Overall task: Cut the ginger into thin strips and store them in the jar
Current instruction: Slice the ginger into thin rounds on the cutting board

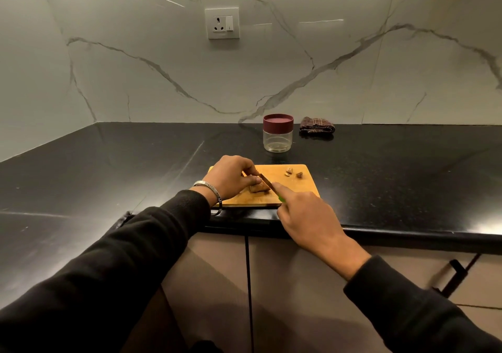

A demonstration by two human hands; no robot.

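Ginger (260,188) lies on the cutting board (298,189), long axis running left-right, pinned at its left end by the left hand (231,177) while the right hand (304,211) grips the knife (266,181), blade crossing it.

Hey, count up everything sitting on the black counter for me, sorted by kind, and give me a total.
Wooden cutting board: 1
Ginger pieces on the board: 3, one held, two small offcuts
Green-handled knife: 1
Clear plastic jar with maroon lid: 1
Dark checked folded cloth: 1
Total: 7
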